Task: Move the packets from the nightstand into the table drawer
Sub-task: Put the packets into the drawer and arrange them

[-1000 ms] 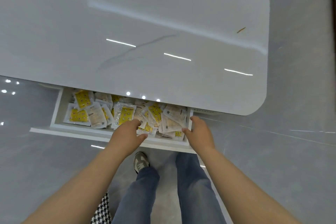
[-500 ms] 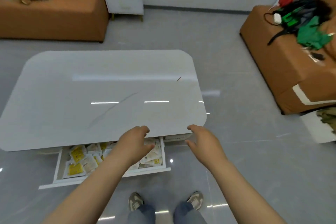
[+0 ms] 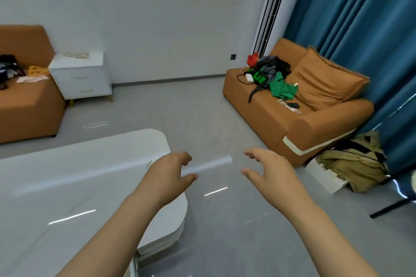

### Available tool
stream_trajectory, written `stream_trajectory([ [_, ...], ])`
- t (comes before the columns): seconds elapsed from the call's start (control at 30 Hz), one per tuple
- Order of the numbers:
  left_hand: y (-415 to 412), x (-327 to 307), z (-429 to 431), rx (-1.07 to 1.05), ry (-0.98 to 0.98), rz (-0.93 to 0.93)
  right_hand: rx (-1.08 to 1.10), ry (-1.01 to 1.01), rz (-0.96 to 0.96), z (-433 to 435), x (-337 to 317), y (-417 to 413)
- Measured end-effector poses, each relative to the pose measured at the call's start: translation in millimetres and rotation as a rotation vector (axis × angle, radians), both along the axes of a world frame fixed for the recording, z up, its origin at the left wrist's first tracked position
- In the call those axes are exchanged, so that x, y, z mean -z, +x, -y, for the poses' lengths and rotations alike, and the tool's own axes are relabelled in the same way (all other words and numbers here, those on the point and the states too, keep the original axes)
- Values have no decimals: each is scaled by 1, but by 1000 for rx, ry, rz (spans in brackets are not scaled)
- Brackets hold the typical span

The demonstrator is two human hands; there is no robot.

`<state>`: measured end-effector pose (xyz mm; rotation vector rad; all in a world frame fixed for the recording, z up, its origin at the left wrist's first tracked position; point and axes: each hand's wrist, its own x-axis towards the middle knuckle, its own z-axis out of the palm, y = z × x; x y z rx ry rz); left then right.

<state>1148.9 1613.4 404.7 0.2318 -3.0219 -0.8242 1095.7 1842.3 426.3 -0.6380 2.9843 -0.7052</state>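
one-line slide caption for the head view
Left hand and right hand open and empty near the table, packets lying on the nightstand across the room.

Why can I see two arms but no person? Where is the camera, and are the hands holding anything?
The camera sits on a person's head, looking forward and down, so you see only their own arms. The left hand and right hand are both empty, fingers loosely spread. Under the left hand is a shiny white table. Across the room stands a white nightstand with small pale things on top, probably the packets, too far to be sure. An orange sofa with clothes stands at the right.
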Motion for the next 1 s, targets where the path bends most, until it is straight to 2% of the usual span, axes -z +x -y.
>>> stream_trajectory([
  [0.2, -73, -36, -53, 114, 7, -108, 132, -66, -67, -56, -29, -53],
  [0.43, -172, -58, -69, 220, 15, -187, 207, -98, -146, -74, -52, -138],
  [0.63, -277, -74, -47, 242, 41, -250, 229, -125, -212, -48, -69, -240],
  [1.0, -430, -79, 32, 125, 78, -228, 138, -149, -162, 37, -71, -413],
])
